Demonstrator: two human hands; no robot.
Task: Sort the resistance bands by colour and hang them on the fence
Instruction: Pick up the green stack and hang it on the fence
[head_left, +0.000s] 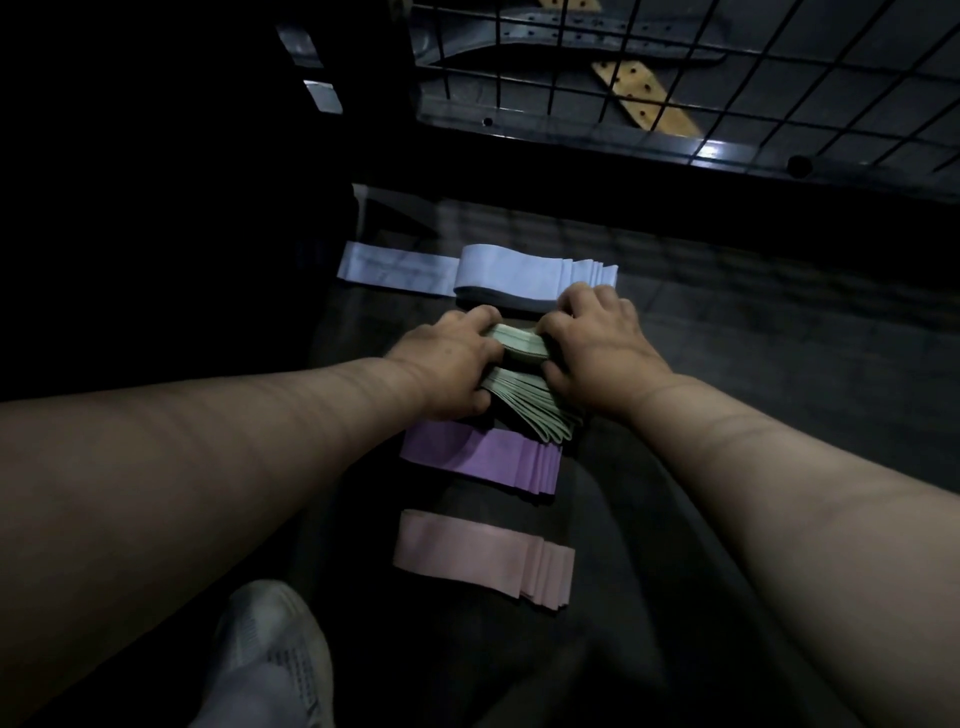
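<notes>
Now both hands are down on the stack of green bands (524, 387), in the middle of the row on the dark floor (753, 374). The left hand (451, 366) grips the stack's left end, fingers curled over the far edge and thumb tucked in at the near side. The right hand (597, 353) clamps the other end, fingers curled round the folded layers. So the green bands are squeezed between the two hands — bunched up at the top, fanning out below toward the near right.

Just beyond the hands lie the pale blue bands (514, 278), a thick flat stack. The right hand's knuckles overlap its near right corner from this angle, though whether they touch it I cannot tell. A single pale blue band (395, 270) lies flat, poking out to the left of that stack.

On the near side come the purple bands (478, 460), stacked flat, with the green fan lying over their far right corner. Nearer again, and apart from the purple, sit the pink bands (478, 556).

Up at top right stands the wire fence (675, 78) — a dark grid, well beyond the row. A pale shoe (270, 660) shows at the bottom, near left of the pink stack.
</notes>
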